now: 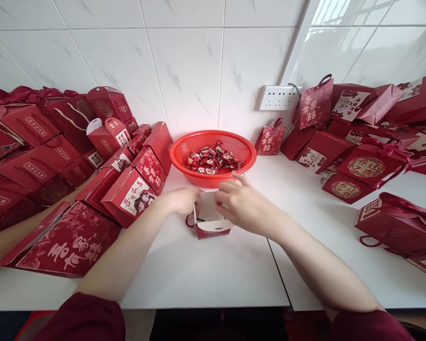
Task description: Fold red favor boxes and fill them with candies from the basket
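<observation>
Cloth sleeves (87, 319) | left hand (185, 201) pinching card box (213, 229) | right hand (244, 206) half-curled, hold unclear

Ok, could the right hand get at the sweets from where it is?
Probably yes: the basket is open-topped and just beyond the right hand, and nothing appears to cover the sweets. It would only need to clear the near rim.

The basket (213, 181) is bright red mesh, packets (211, 161) inside darker red and white. Before it, the small box (213, 233) is red outside, white inside; right of it, a red box (366, 166) bears a round gold motif; behind it, white tiles (185, 71) show grey veins.
</observation>
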{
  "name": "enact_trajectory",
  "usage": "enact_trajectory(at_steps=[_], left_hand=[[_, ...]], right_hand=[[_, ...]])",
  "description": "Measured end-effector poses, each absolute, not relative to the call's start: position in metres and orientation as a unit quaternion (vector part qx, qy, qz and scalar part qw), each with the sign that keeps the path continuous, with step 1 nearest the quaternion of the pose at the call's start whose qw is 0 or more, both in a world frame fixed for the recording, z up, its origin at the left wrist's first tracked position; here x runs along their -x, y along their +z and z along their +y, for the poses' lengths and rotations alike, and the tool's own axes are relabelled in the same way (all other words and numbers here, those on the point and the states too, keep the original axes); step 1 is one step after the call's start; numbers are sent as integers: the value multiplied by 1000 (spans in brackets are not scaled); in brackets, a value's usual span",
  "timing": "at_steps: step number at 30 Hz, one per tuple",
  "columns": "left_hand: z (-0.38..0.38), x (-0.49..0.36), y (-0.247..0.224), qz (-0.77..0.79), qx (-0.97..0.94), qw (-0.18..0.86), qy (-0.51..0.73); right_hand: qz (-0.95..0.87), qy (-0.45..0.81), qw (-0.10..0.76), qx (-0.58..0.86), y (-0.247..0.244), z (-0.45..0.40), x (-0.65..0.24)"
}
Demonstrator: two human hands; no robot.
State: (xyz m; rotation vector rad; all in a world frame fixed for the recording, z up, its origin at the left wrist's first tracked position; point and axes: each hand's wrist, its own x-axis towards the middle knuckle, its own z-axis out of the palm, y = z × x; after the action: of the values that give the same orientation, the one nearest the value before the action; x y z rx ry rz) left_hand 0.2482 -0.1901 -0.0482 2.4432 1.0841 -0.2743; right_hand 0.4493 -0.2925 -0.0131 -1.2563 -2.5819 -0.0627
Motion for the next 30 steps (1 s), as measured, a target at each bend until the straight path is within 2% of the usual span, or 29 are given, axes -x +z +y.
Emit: enact_trajectory(at_steps=[3,6,8,17,24,26,30], left_hand=[[-190,-249,-51,383,-893,208,-113],[-191,-250,-53,377,-897,200,-116],[-192,-251,-54,374,-899,197,-117],[-198,-257,-48,394,-889,200,-119],[-196,-251,-42,371,-899,200,-121],[-200,-249,-35,368,-904,197,-93],[-223,-255,-20,398,-905,146,45]], right_hand=[[-832,-72,57,548,-15,-289,-452],[-796,3,-55,603,-26,-278,-449],[-787,43,-87,609,-34,-270,-446],[-799,126,-86,582,-41,-246,-455],[-790,119,-67,598,-43,-247,-453],[-783,127,-64,605,-42,-247,-451],[-765,156,-54,623,-41,-248,-449]])
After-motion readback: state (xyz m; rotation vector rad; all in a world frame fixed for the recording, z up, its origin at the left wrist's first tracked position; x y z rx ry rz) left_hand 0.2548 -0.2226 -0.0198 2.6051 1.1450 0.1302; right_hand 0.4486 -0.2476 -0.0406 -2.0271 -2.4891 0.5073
